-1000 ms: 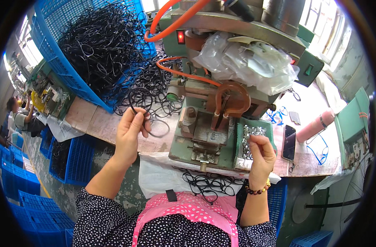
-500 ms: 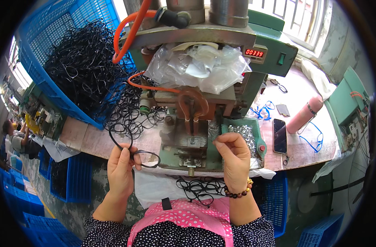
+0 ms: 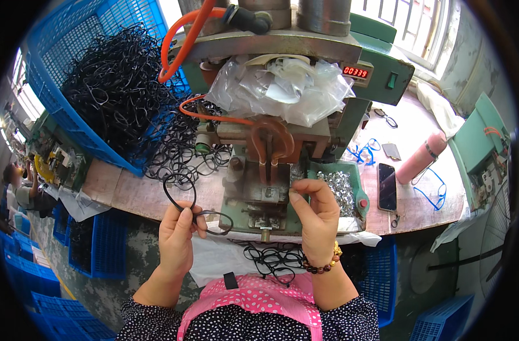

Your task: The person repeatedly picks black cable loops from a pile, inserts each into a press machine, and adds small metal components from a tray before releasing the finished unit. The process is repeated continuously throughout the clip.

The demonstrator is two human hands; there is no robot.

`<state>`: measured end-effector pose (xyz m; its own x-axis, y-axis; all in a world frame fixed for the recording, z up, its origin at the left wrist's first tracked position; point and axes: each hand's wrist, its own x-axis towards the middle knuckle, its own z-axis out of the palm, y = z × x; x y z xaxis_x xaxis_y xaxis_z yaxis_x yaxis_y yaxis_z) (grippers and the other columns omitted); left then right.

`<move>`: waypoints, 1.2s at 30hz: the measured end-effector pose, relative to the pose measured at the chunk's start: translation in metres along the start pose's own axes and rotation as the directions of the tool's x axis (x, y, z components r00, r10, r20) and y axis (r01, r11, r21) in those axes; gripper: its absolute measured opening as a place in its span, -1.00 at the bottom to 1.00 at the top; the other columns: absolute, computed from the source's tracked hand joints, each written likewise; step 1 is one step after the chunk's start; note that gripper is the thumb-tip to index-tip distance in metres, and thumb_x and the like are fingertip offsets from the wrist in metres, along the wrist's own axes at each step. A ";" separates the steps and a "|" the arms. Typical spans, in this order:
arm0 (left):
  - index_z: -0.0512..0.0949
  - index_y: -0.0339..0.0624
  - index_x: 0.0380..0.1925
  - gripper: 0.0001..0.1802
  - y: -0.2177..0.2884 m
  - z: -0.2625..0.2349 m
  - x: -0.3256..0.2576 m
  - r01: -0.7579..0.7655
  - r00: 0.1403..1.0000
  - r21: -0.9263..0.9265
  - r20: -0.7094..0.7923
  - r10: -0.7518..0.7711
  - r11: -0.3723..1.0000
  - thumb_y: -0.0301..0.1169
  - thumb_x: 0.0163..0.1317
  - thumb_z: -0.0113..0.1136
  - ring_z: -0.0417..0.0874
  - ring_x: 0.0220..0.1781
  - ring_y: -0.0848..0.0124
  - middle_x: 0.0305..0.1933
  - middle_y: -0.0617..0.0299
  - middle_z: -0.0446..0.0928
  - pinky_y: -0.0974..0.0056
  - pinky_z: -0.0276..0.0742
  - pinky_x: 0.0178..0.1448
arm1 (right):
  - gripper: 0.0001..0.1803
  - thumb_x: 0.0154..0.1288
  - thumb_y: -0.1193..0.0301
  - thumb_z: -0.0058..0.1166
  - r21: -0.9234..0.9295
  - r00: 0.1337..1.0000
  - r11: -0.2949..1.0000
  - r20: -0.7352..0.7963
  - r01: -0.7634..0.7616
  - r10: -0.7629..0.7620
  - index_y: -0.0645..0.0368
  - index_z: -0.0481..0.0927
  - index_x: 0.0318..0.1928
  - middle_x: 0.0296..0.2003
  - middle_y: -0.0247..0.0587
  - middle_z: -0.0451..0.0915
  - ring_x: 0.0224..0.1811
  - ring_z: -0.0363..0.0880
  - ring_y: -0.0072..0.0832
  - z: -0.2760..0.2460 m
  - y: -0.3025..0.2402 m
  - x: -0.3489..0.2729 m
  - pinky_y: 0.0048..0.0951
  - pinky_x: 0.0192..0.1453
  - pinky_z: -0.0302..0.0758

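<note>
Black eyeglass frame [image 3: 194, 204] held at a green bench machine [image 3: 282, 170].

The thin black plastic frame, two open rims joined at a bridge, sits pinched in the left hand [image 3: 177, 238], in front of the bench edge. The right hand [image 3: 315, 219] has its fingertips closed together at the machine's fixture; what they pinch is too small to tell. More black frames [image 3: 271, 258] lie on the lap below. Just right of the hand is a tray of small silver metal parts [image 3: 339, 187]. Farther back, a blue crate [image 3: 72, 85] is heaped with frames, and a phone [image 3: 387, 186] and pink bottle [image 3: 421, 158] lie to the right.
</note>
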<state>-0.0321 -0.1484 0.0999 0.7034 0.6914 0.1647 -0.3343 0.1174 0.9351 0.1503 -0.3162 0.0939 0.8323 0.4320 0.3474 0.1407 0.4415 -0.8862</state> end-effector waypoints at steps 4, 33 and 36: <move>0.46 -0.25 0.01 -0.81 0.011 0.008 0.016 -0.078 0.995 0.032 0.067 0.075 0.996 -0.42 0.51 0.00 0.57 -0.25 0.45 -0.12 0.18 0.56 0.36 0.51 -0.20 | -0.81 0.27 0.69 0.12 -0.185 0.992 0.975 0.042 0.124 -0.119 0.28 0.60 -0.11 -0.17 -0.27 0.60 -0.08 0.53 -0.52 0.004 0.009 0.004 -0.50 0.16 0.39; 0.51 -0.29 -0.01 -0.80 0.029 0.047 0.077 -0.325 0.941 0.011 0.107 0.322 0.946 -0.43 0.46 0.11 0.62 -0.19 0.50 -0.08 0.20 0.62 0.41 0.48 -0.13 | -0.46 0.20 0.70 0.19 -0.055 0.998 0.997 0.016 0.055 -0.054 0.33 0.32 0.18 -0.17 -0.24 0.54 -0.12 0.53 -0.55 0.027 0.027 0.008 -0.51 0.06 0.45; 0.50 -0.29 0.00 -0.79 0.028 0.046 0.078 -0.341 0.930 -0.018 0.142 0.340 0.940 -0.43 0.46 0.10 0.62 -0.19 0.49 -0.08 0.21 0.62 0.41 0.48 -0.14 | -0.46 0.19 0.70 0.20 -0.035 1.000 0.999 0.023 0.000 0.001 0.32 0.32 0.17 -0.17 -0.25 0.54 -0.09 0.53 -0.55 0.027 0.023 0.009 -0.51 0.07 0.46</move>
<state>0.0421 -0.1234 0.1537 0.6291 0.5818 0.5155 -0.5655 -0.1124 0.8170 0.1463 -0.2808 0.0855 0.8201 0.4502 0.3532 0.1588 0.4139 -0.8964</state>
